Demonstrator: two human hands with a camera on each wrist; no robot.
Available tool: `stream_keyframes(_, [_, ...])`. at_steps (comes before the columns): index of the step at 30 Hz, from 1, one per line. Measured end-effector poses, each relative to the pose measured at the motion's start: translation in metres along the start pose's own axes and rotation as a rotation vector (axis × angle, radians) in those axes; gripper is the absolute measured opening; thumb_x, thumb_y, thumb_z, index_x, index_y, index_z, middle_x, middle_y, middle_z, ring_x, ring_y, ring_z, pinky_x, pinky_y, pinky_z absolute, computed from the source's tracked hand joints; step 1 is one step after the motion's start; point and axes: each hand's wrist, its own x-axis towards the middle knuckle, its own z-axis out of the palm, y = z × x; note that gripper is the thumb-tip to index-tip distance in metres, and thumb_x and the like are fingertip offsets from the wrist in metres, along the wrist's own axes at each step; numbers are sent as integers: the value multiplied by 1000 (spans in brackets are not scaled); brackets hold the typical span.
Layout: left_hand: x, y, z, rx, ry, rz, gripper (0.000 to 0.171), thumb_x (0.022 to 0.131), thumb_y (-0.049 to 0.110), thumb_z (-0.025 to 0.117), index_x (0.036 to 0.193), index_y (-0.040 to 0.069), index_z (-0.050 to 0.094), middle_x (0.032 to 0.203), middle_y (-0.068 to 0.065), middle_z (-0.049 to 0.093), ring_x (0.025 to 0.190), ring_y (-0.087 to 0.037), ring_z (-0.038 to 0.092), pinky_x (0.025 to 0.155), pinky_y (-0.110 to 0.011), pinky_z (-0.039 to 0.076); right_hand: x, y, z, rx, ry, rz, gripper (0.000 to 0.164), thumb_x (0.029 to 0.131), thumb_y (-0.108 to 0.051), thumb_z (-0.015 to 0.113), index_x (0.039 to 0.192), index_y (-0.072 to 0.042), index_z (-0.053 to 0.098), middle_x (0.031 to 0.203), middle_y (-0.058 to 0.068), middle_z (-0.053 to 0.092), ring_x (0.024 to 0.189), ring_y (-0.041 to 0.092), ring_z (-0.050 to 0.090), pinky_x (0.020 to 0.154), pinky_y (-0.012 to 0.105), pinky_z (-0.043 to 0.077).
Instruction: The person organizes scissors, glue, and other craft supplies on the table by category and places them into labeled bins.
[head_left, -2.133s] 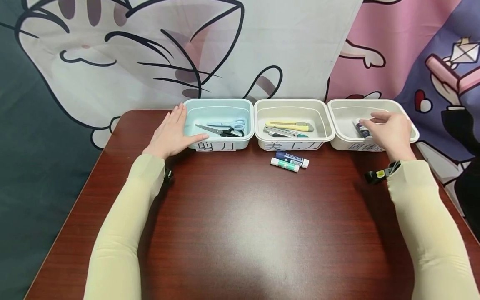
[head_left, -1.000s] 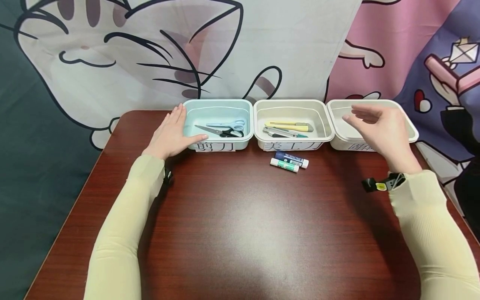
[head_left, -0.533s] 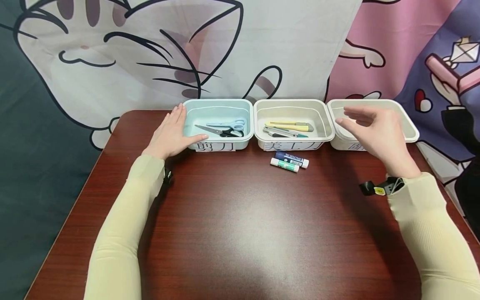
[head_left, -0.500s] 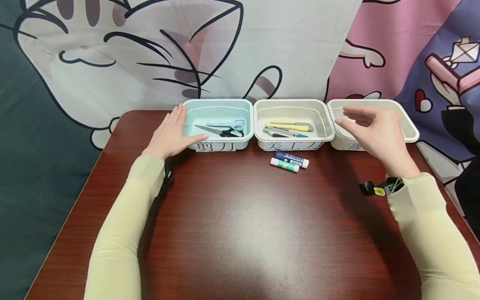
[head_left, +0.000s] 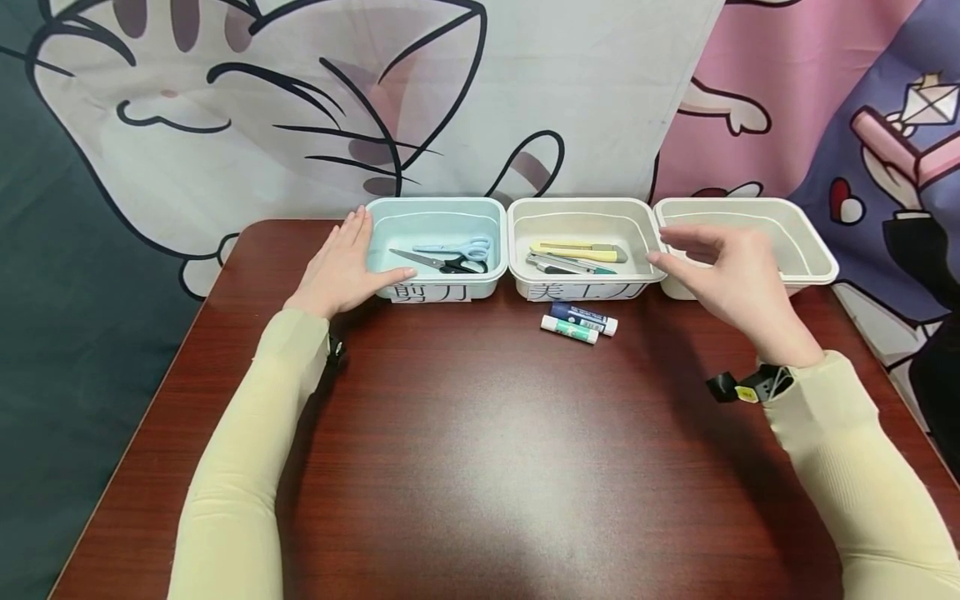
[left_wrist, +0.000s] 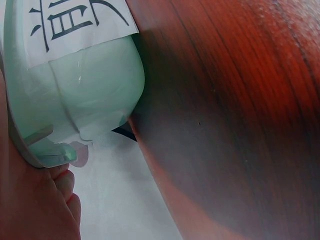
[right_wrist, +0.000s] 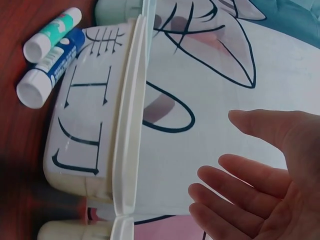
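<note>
My left hand point(head_left: 336, 265) rests with straight fingers on the left end of the light blue bin point(head_left: 438, 218), its thumb along the front rim. Inside that bin lie light blue scissors point(head_left: 457, 248) and black-handled scissors point(head_left: 442, 263). My right hand point(head_left: 738, 279), fingers apart and holding nothing, hovers in front of the right cream bin point(head_left: 797, 250) and hides much of its inside. On the table before the middle bin lie a dark blue glue stick point(head_left: 583, 318) and a green glue stick point(head_left: 570, 330), side by side; the right wrist view shows both at upper left.
The middle cream bin point(head_left: 585, 218) holds a yellow utility knife point(head_left: 577, 252) and several others. All the bins stand in a row at the back of the brown table point(head_left: 510, 467), with paper labels in front. A printed cloth point(head_left: 600, 83) hangs behind them.
My right hand let go of a dark glue stick in the right bin, rose out, then moved left toward the middle bin. My left hand has stayed in place.
</note>
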Motion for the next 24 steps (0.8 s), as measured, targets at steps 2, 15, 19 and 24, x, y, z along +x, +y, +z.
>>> stream_keyframes(2, [0,0,0,1,1,0,123,85,87,42,161,0,-2,169,-12,-7,154,-23,-8,123,-39,-4,-1,-1,2,-12,-15,7,42,88,-37,81,120,-10,78,114,8,74,94,-7,66,76,7,48])
stream_keyframes(15, [0,1,-1,4,3,-1,123,85,87,43,161,0,-1,169,-12,-5,154,-23,-7,124,-41,-1,-6,-2,17,-39,-63,-16,39,88,-39,81,119,-14,79,114,4,74,96,17,70,76,9,46])
stream_keyframes(19, [0,1,-1,0,2,-1,123,85,86,43,161,0,-1,169,-11,-5,154,-23,-7,124,-40,-2,-8,-1,23,-9,-87,-17,39,89,-37,81,118,-11,78,113,6,74,96,20,72,76,7,47])
stream_keyframes(24, [0,1,-1,-2,2,-3,122,86,86,43,161,1,-1,169,-10,-6,154,-23,-7,123,-39,-3,-11,3,32,-7,-109,-42,36,87,-30,84,115,-8,79,109,8,75,95,27,72,75,7,47])
